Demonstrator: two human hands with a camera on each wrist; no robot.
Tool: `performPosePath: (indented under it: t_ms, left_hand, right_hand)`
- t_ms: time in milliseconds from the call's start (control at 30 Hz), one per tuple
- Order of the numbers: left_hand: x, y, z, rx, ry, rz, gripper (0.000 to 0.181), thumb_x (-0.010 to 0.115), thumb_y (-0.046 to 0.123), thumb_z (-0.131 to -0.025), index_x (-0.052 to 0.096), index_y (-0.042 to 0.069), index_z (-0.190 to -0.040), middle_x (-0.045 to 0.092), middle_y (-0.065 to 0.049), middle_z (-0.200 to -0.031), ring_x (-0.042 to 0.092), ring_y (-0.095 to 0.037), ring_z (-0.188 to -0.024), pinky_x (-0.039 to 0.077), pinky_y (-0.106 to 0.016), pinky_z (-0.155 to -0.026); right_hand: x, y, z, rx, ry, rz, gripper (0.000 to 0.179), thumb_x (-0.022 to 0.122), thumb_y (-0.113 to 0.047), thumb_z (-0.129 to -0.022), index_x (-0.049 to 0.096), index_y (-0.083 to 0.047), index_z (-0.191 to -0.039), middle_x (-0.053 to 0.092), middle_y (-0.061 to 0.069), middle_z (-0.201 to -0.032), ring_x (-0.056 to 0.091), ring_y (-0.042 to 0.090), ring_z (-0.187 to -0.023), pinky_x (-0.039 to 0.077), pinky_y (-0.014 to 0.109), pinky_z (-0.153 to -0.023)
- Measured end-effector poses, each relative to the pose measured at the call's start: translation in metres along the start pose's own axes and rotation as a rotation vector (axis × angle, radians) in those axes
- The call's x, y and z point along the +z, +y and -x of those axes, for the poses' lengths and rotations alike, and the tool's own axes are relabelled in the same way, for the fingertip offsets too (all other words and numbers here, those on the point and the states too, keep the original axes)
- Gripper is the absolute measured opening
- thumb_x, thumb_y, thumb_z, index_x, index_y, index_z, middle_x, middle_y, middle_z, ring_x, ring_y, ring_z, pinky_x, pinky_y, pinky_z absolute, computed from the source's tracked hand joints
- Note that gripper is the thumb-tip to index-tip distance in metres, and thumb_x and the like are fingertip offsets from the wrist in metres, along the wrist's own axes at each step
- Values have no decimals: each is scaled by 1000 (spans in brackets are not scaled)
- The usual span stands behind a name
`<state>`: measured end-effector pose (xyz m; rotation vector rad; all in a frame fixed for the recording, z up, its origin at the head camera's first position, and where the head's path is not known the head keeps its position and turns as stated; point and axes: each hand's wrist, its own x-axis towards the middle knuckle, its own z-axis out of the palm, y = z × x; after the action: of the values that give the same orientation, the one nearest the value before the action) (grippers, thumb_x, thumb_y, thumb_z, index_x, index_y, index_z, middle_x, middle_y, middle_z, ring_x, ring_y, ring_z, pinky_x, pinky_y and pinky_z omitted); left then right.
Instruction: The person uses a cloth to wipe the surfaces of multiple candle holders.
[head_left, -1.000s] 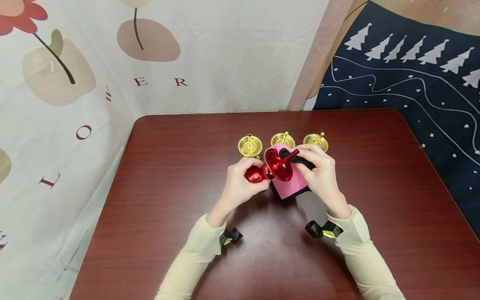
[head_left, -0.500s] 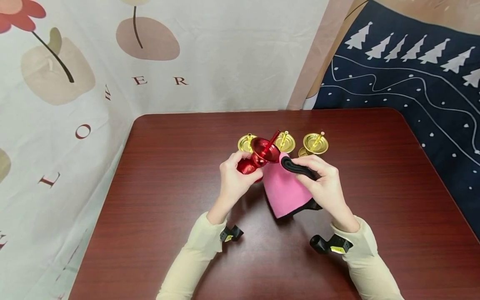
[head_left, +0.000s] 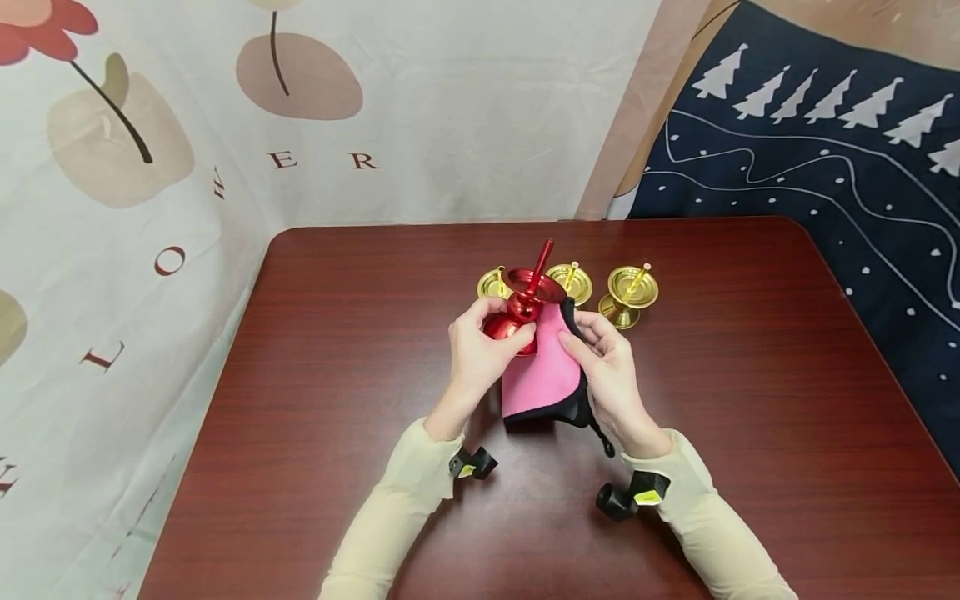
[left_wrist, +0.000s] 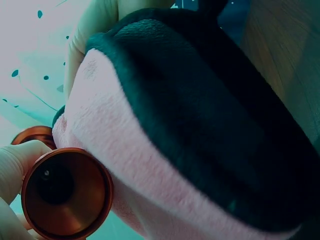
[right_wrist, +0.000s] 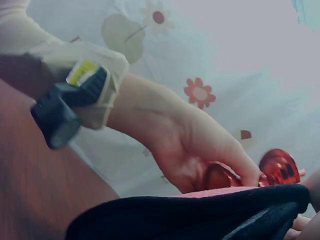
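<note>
In the head view, my left hand (head_left: 480, 350) grips a shiny red metal candle holder (head_left: 525, 310) by its lower body, fingers and thumb around it. It stands nearly upright above the table, its spike pointing up. My right hand (head_left: 611, 375) pinches a pink cloth with black edging (head_left: 543, 375) between thumb and fingers. The cloth hangs against the right side of the holder. In the left wrist view, the hollow underside of the candle holder (left_wrist: 67, 195) faces the camera beside the cloth (left_wrist: 125, 130). The right fingertips behind the cloth are partly hidden.
Three gold candle holders stand in a row behind the hands: a left one (head_left: 492, 283) partly covered by the red one, a middle one (head_left: 577, 287) and a right one (head_left: 628, 293). All are on the brown table (head_left: 360, 333). Printed fabric hangs behind and at the sides.
The red candle holder has turned from tilted rightward to nearly upright. My right hand has drawn the cloth away from the dish and spike; it now hangs lower, with its black edge toward me.
</note>
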<state>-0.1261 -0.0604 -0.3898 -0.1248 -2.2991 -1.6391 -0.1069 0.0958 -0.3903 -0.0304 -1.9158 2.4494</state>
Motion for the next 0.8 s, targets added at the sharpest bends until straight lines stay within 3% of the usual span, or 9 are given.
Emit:
performPosePath:
  t_ms: [233, 467, 600, 700, 800]
  left_hand:
    - [1, 0, 0, -12, -53, -68, 30, 76, 15, -74, 64, -1, -96, 67, -14, -92, 61, -25, -81, 52, -36, -68]
    - [-5, -1, 2, 165, -189, -67, 44, 76, 15, -71, 61, -4, -107, 62, -16, -104, 60, -25, -90, 50, -34, -75]
    - [-7, -1, 1, 233, -227, -24, 48, 79, 14, -69, 61, -3, -110, 61, -15, -107, 57, -23, -91, 49, -34, -74]
    - [-7, -2, 1, 233, -237, 7, 50, 82, 14, -68, 61, 0, -112, 61, -13, -108, 56, -20, -93, 50, -37, -75]
    - [-7, -3, 2, 194, -250, 39, 53, 83, 13, -68, 61, 1, -114, 61, -11, -110, 56, -18, -94, 50, -37, -77]
  right_hand:
    - [6, 3, 2, 29, 50, -47, 20, 52, 7, -89, 57, -8, -101, 68, -5, -88, 62, 8, -80, 50, 21, -70]
    - [2, 3, 1, 18, 94, -97, 21, 52, 4, -91, 60, -14, -96, 67, -3, -86, 62, 9, -73, 51, 21, -64]
    - [0, 2, 1, 11, 113, -140, 21, 51, 4, -91, 59, -15, -96, 66, -2, -85, 63, 9, -73, 51, 22, -63]
    - [0, 1, 2, -2, 125, -177, 21, 51, 4, -91, 60, -15, -96, 66, -1, -85, 63, 10, -73, 52, 22, -63]
    - [0, 1, 3, -16, 134, -208, 21, 51, 4, -90, 60, -14, -95, 65, 0, -83, 62, 10, -73, 52, 22, -62]
